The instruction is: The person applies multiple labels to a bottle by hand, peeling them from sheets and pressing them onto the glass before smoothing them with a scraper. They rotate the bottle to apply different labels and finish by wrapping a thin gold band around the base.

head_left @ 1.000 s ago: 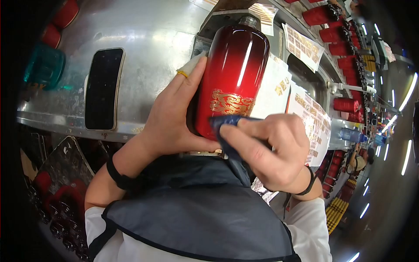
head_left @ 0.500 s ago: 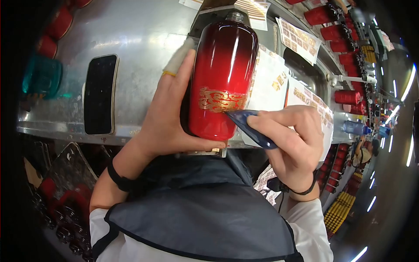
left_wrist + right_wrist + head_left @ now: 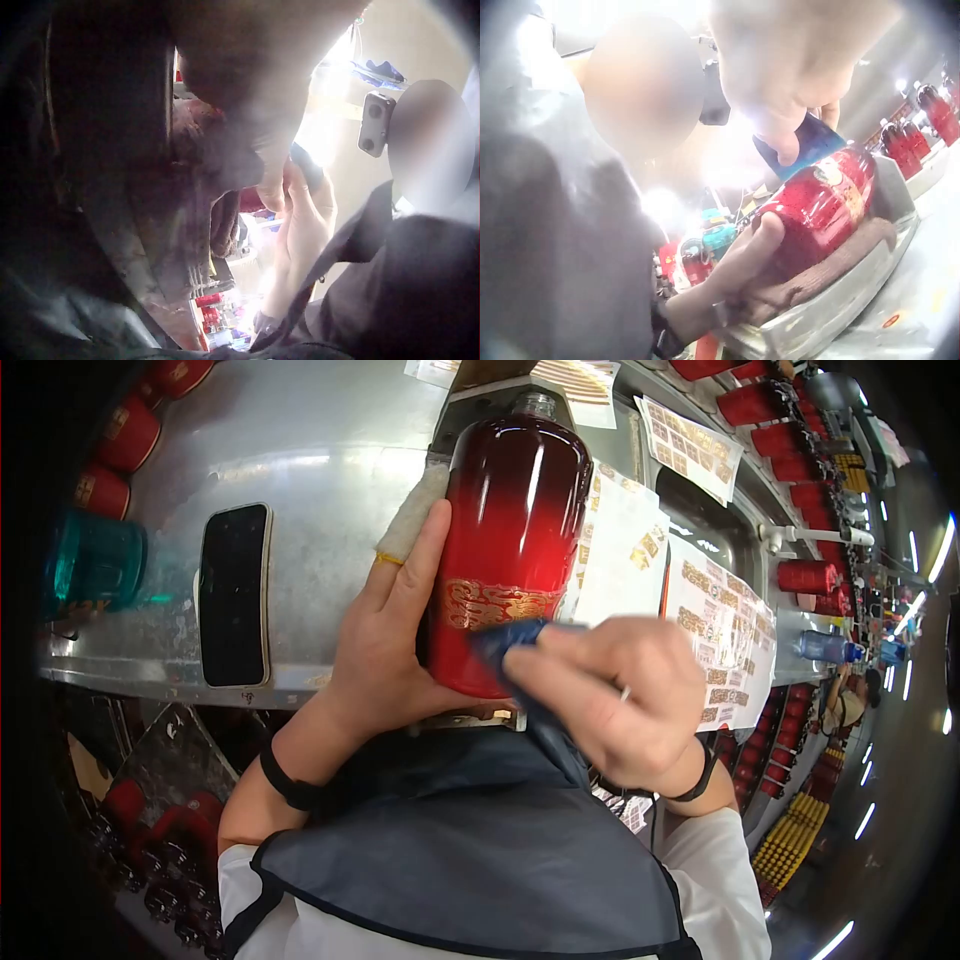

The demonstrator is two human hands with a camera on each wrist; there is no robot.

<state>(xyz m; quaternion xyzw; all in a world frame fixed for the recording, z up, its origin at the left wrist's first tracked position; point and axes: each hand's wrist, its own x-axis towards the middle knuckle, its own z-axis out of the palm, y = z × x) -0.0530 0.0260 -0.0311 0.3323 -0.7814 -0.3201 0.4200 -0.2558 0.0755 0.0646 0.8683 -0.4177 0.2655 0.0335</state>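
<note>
- At left, steadies 1 bottle with the left hand: fingers laid straight along its left side, thumb spread apart across the near end.
- In the middle, lies on its side on the metal table, neck far, base near.
- Carries 1 gold band across the lower body already; probably placed, though impossible to tell whether fixed all round.
- Looks glossy, nearly black at the far end, fading to bright red nearer; uncapped at the clear neck.
- Right of that, pinches 1 dark blue sheet between thumb and fingers of the right hand, just by the band's near edge; seemingly mid-rub, with some smoothing probably left.
- Farther right, shows printed papers bearing more gold motifs; can't say whether meant for this bottle.
</note>
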